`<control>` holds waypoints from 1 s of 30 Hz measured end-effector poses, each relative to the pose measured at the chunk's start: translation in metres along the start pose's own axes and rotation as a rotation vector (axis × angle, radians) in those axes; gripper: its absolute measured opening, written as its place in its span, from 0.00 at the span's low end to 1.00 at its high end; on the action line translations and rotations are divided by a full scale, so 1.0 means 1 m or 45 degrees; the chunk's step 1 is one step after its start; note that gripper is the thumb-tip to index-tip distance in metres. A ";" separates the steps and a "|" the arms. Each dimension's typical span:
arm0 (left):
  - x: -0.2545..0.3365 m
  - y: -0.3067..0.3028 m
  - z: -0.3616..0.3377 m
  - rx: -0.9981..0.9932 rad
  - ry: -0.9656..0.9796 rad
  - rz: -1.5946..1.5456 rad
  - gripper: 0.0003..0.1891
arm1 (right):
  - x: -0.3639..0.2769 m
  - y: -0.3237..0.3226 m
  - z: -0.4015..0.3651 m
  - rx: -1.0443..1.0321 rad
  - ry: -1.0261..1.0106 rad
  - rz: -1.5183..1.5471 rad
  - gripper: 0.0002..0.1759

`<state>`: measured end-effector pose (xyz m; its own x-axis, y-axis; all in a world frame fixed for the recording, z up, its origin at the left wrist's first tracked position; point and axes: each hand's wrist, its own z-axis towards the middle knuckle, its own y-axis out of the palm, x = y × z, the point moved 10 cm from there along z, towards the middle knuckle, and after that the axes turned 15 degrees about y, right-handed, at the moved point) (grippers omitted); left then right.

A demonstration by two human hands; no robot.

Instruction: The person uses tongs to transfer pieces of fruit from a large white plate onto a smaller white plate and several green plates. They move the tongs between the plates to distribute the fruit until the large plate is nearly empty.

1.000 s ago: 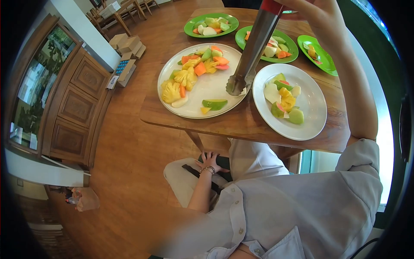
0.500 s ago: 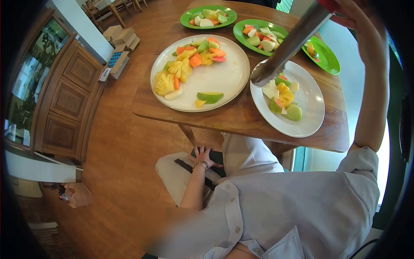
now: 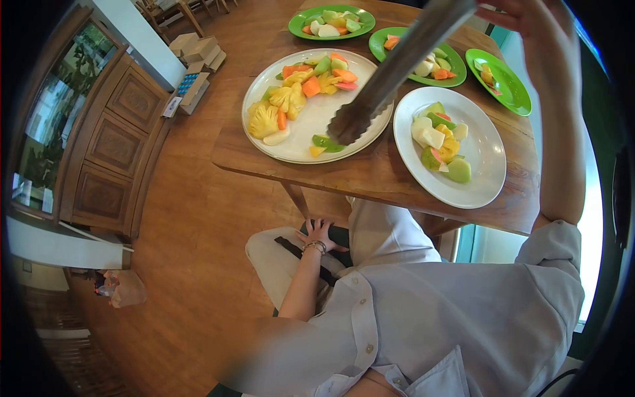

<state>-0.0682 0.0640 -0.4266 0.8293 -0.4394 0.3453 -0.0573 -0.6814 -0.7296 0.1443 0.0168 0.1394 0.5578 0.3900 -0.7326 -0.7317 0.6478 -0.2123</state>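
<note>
Metal tongs [image 3: 403,63] are in my right hand [image 3: 526,20] at the top right, its fingers closed round their upper end. Their scalloped tips hang over the right side of a large cream plate [image 3: 331,126], above a green fruit slice [image 3: 324,141] that they partly hide. Pineapple [image 3: 288,99], orange and green pieces lie along that plate's left and upper side. To its right, a white plate [image 3: 486,159] holds a small pile of mixed cut fruit [image 3: 443,142]. My left hand [image 3: 319,236] rests on my lap with its fingers spread, holding nothing.
Three green plates stand along the far side of the wooden table [image 3: 248,155]: one at the back [image 3: 297,26], one in the middle [image 3: 456,59] and one at the right [image 3: 516,96]. Cardboard boxes [image 3: 198,53], a cabinet [image 3: 119,132] and a bag [image 3: 126,288] are at the left.
The tongs have moved left, from the white plate's edge to over the cream plate's green slice. My right hand has moved slightly left with them. My left hand stays on my lap.
</note>
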 end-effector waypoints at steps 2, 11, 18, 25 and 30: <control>0.000 0.000 0.000 0.007 0.008 0.006 0.54 | 0.005 0.019 0.002 -0.143 0.025 0.095 0.19; -0.006 0.006 0.007 0.076 0.031 0.005 0.52 | 0.012 0.062 0.007 -0.377 0.073 0.090 0.18; -0.009 0.009 0.010 0.099 0.041 0.008 0.53 | 0.010 0.065 0.008 -0.346 0.042 0.014 0.17; -0.007 0.008 0.009 0.083 0.041 0.034 0.53 | 0.002 0.067 0.004 -0.355 0.011 -0.019 0.17; -0.007 0.007 0.009 0.096 0.040 0.011 0.53 | -0.009 0.070 -0.006 -0.442 -0.072 0.220 0.18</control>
<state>-0.0697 0.0674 -0.4395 0.8109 -0.4640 0.3565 -0.0211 -0.6321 -0.7746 0.0863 0.0548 0.1275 0.4282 0.5158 -0.7420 -0.9004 0.3133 -0.3018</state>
